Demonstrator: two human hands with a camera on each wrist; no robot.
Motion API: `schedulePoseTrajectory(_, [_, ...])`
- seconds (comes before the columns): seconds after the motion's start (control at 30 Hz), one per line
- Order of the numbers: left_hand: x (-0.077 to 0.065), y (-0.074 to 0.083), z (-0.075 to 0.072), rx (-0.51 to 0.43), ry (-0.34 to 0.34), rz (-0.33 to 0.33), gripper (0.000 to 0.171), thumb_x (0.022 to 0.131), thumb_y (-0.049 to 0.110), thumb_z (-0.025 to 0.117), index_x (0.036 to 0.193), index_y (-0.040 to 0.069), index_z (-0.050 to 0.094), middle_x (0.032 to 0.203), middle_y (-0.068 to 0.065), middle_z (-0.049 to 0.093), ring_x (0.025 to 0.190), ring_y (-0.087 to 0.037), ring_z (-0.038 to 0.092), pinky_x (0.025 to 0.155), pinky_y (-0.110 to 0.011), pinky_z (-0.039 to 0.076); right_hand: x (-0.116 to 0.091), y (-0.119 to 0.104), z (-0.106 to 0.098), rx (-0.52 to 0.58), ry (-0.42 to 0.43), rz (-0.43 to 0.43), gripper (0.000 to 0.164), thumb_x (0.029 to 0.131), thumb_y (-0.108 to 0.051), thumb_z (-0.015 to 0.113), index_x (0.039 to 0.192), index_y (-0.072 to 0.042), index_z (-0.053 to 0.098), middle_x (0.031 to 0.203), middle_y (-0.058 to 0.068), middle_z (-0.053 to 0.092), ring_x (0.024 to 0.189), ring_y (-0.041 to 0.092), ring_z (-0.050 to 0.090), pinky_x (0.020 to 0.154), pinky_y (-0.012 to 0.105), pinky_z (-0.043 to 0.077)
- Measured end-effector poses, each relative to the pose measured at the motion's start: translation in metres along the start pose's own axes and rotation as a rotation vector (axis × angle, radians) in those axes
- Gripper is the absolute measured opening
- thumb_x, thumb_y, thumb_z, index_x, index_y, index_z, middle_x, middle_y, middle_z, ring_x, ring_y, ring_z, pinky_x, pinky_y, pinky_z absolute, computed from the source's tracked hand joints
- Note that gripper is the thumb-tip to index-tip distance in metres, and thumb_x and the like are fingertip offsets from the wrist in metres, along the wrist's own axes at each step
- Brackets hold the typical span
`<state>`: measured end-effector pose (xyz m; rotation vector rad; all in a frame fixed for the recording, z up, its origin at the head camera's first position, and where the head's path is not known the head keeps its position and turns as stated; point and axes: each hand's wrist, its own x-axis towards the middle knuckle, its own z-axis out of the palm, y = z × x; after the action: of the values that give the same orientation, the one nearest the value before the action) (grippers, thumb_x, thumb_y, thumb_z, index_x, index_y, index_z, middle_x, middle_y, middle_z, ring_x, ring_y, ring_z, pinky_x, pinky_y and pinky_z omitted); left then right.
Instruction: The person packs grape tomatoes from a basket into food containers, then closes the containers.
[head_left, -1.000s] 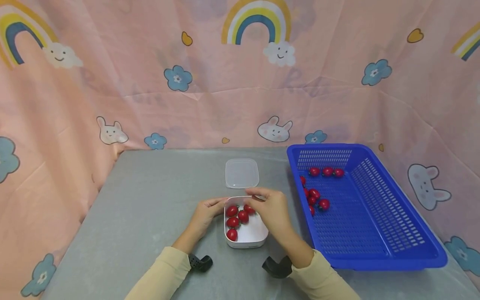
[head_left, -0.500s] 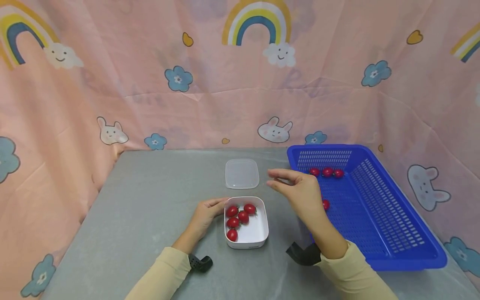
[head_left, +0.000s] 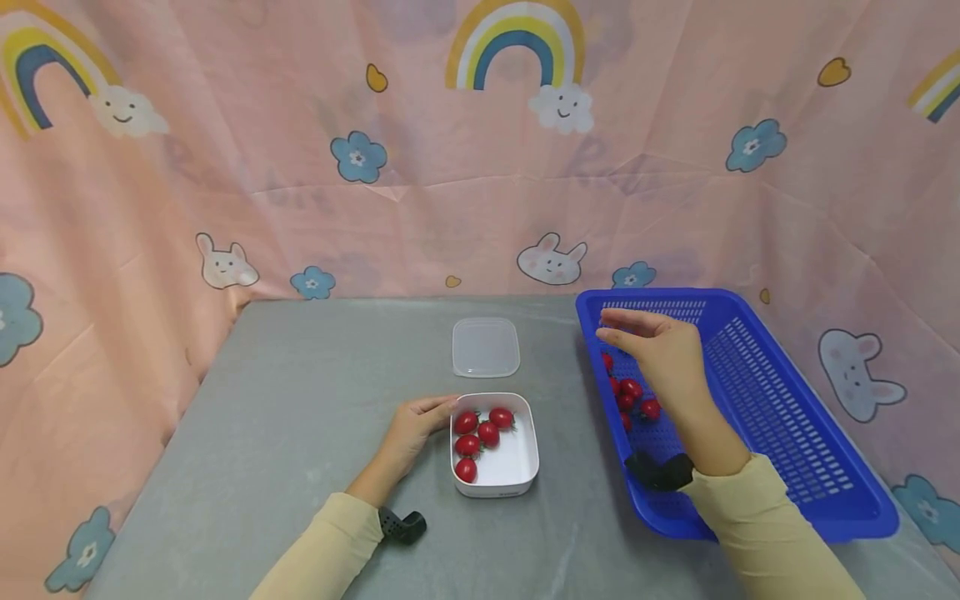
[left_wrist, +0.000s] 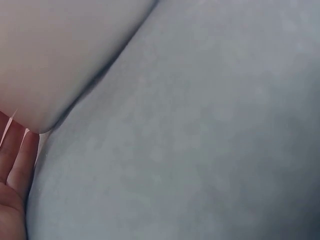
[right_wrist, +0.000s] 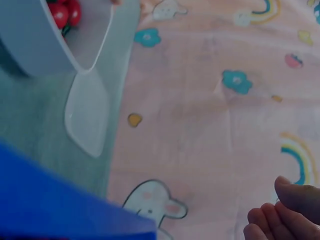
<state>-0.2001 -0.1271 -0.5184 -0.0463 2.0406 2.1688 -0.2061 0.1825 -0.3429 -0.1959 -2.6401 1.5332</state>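
A square white food container (head_left: 517, 454) stands in the middle of the table, with several cherry tomatoes (head_left: 488, 434) toward its left side. My left hand (head_left: 408, 429) holds the container at its far left corner; in the left wrist view its fingers (left_wrist: 22, 160) lie against the container wall. Over the far left part of a blue basket (head_left: 742, 408) hovers my right hand (head_left: 667, 358), thumb and fingertips apart with nothing between them. More cherry tomatoes (head_left: 631, 388) lie along the basket's left side. The right hand hides the far ones.
Behind the container lies a flat translucent lid (head_left: 486, 347) on the grey table (head_left: 315, 400). The tall-sided basket takes up the right of the table. A pink patterned cloth (head_left: 420, 225) hangs along the back and sides.
My right hand has left the container, where a tomato now rests at the far side, and moved right over the basket. The left hand stays at the container.
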Motion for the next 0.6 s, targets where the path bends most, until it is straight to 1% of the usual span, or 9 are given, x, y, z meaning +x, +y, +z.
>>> schedulePoseTrajectory(0.07, [0.0,0.0,0.0,-0.002,-0.001,-0.001,0.031,0.093,0.013,0.067,0.116,-0.008,0.069,0.116,-0.014,0.073,0.094,-0.005,0.069,0.088,-0.023,0.056,0.009,0.006,-0.003,0.003,0.004,0.002,0.055,0.086,-0.05,0.073,0.127,-0.014,0.069,0.118,-0.003,0.074,0.116,0.01,0.06,0.085,0.017,0.051])
schedulePoseTrajectory(0.13, [0.001,0.0,0.0,0.0,-0.002,0.001,0.032,0.093,0.013,0.068,0.116,-0.008,0.069,0.116,-0.014,0.073,0.094,-0.005,0.069,0.089,-0.024,0.056,0.017,0.012,-0.005,0.013,-0.001,0.014,0.054,0.087,-0.048,0.073,0.128,-0.013,0.068,0.111,-0.012,0.075,0.118,0.011,0.06,0.095,0.025,0.052])
schedulePoseTrajectory(0.2, [0.001,-0.001,0.0,0.007,-0.005,0.007,0.032,0.093,0.014,0.068,0.116,-0.008,0.069,0.116,-0.014,0.073,0.095,-0.005,0.069,0.089,-0.024,0.056,0.024,0.018,-0.007,0.024,-0.004,0.022,0.054,0.088,-0.046,0.073,0.129,-0.011,0.067,0.103,-0.021,0.073,0.123,0.016,0.059,0.105,0.035,0.049])
schedulePoseTrajectory(0.27, [0.001,-0.001,0.0,0.009,-0.007,0.01,0.032,0.093,0.014,0.068,0.116,-0.008,0.069,0.116,-0.014,0.073,0.095,-0.005,0.069,0.089,-0.024,0.056,0.031,0.025,-0.009,0.024,-0.006,0.03,0.055,0.088,-0.044,0.073,0.129,-0.009,0.067,0.098,-0.024,0.071,0.13,0.023,0.056,0.111,0.042,0.044])
schedulePoseTrajectory(0.33, [0.001,-0.001,-0.001,0.008,-0.007,0.012,0.032,0.093,0.014,0.068,0.116,-0.008,0.069,0.116,-0.014,0.073,0.096,-0.005,0.069,0.089,-0.024,0.056,0.037,0.03,-0.009,0.023,-0.009,0.036,0.054,0.089,-0.041,0.073,0.129,-0.006,0.066,0.105,-0.017,0.074,0.133,0.027,0.054,0.113,0.046,0.041])
schedulePoseTrajectory(0.4, [0.0,-0.001,-0.001,0.008,-0.007,0.013,0.032,0.093,0.014,0.068,0.116,-0.008,0.069,0.115,-0.014,0.074,0.096,-0.005,0.069,0.089,-0.024,0.056,0.042,0.036,-0.009,0.01,-0.015,0.044,0.053,0.09,-0.039,0.073,0.129,-0.004,0.066,0.116,-0.004,0.074,0.133,0.029,0.052,0.114,0.048,0.039])
schedulePoseTrajectory(0.5, [0.0,-0.001,-0.001,0.01,-0.006,0.011,0.032,0.093,0.014,0.068,0.116,-0.008,0.069,0.115,-0.014,0.074,0.096,-0.005,0.069,0.09,-0.024,0.056,0.049,0.044,-0.006,-0.001,-0.035,0.064,0.053,0.09,-0.037,0.073,0.13,-0.002,0.064,0.132,0.016,0.065,0.133,0.031,0.053,0.115,0.049,0.038])
schedulePoseTrajectory(0.53, [-0.001,0.0,-0.001,0.014,-0.008,0.012,0.032,0.093,0.014,0.068,0.116,-0.008,0.069,0.115,-0.014,0.074,0.096,-0.005,0.069,0.09,-0.025,0.056,0.052,0.047,-0.005,-0.001,-0.044,0.07,0.054,0.091,-0.037,0.072,0.131,-0.002,0.064,0.134,0.019,0.061,0.133,0.032,0.052,0.115,0.049,0.038])
schedulePoseTrajectory(0.6, [-0.001,0.0,-0.001,0.018,-0.006,0.01,0.032,0.093,0.015,0.068,0.116,-0.007,0.07,0.116,-0.014,0.074,0.096,-0.005,0.069,0.09,-0.025,0.056,0.057,0.053,-0.003,0.009,-0.064,0.088,0.055,0.091,-0.037,0.072,0.133,-0.003,0.062,0.136,0.02,0.06,0.132,0.031,0.053,0.114,0.048,0.039])
